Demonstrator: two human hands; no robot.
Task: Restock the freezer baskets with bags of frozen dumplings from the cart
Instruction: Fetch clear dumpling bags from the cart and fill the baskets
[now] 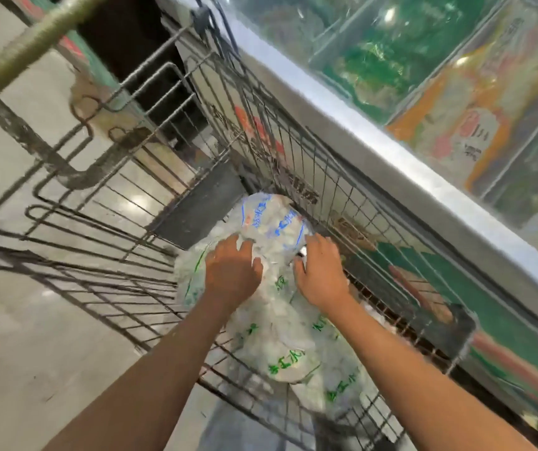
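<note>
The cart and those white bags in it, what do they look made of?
Grey wire cart: apparently bare metal rod, dull and scuffed. White printed dumpling bags: seemingly thin clear plastic film, crinkled and glossy, with pale lumps showing through.

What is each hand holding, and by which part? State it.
Both hands are on the blue-printed dumpling bag in the cart: left hand on its left side, right hand on its right edge. Blur hides whether the fingers actually grip it.
</note>
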